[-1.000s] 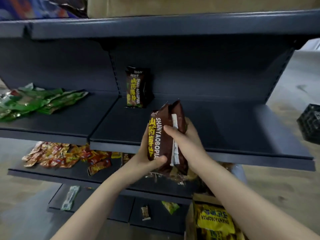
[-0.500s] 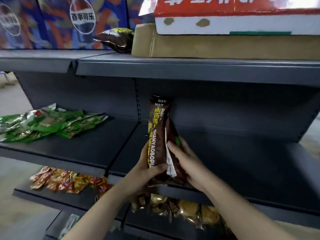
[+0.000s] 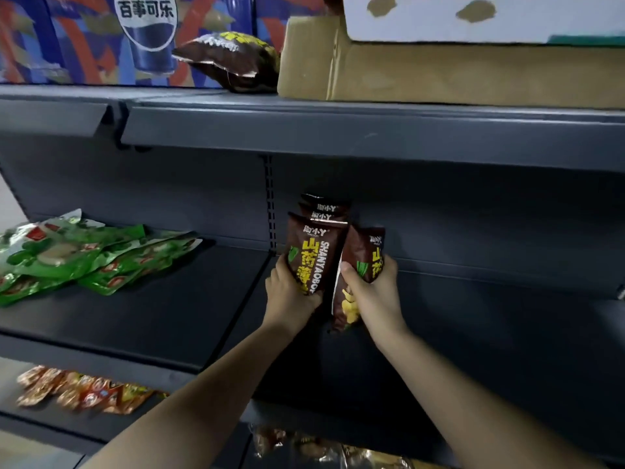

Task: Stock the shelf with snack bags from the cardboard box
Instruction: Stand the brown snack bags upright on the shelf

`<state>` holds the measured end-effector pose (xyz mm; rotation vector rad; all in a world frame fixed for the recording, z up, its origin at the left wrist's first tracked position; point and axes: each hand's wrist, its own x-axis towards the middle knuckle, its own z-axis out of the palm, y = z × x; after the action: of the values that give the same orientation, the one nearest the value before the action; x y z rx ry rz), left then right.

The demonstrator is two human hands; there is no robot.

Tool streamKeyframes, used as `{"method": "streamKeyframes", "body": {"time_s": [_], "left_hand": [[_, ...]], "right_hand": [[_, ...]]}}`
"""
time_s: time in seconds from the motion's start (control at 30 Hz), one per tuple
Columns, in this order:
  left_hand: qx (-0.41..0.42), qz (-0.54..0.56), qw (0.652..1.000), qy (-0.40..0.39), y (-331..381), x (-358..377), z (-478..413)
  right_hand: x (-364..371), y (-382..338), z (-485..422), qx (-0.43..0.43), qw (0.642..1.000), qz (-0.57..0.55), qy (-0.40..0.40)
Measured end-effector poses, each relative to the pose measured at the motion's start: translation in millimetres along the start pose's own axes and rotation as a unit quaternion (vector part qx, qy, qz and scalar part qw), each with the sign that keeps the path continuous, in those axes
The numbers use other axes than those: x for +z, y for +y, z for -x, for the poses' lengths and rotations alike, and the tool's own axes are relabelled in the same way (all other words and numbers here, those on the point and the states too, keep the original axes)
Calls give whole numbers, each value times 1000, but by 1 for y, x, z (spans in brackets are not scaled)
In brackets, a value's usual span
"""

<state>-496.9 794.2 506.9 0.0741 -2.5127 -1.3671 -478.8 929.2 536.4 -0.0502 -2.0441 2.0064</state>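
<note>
The left hand [image 3: 291, 296] and right hand [image 3: 375, 299] have pushed deeper into the dark grey metal shelf [image 3: 169, 316] in the last half second. The bags they held pressed together have parted. The left grip is clamped on a brown foil snack bag with yellow lettering [image 3: 316, 258]. The right grip is closed around a second brown snack bag [image 3: 367, 255] just beside it. Both are upright in front of a row of matching brown bags [image 3: 324, 208] at the back panel. Green foil packets [image 3: 84, 258] lie heaped on the shelf section to the left, and a tan cardboard box [image 3: 439, 72] sits on the shelf above.
</note>
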Motion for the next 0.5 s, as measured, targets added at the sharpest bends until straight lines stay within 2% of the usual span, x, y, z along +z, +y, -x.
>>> {"method": "streamKeyframes", "body": {"time_s": [0.17, 0.33, 0.43, 0.5], "left_hand": [[17, -14, 1000, 7, -1, 15, -18], [-6, -21, 1000, -12, -12, 22, -22], [1, -124, 991, -55, -12, 16, -20], [38, -214, 975, -45, -14, 7, -18]], "right_hand": [[13, 18, -15, -43, 998, 44, 14], [22, 33, -22, -63, 996, 51, 30], [26, 40, -21, -64, 995, 54, 52], [27, 44, -18, -60, 995, 55, 63]]}}
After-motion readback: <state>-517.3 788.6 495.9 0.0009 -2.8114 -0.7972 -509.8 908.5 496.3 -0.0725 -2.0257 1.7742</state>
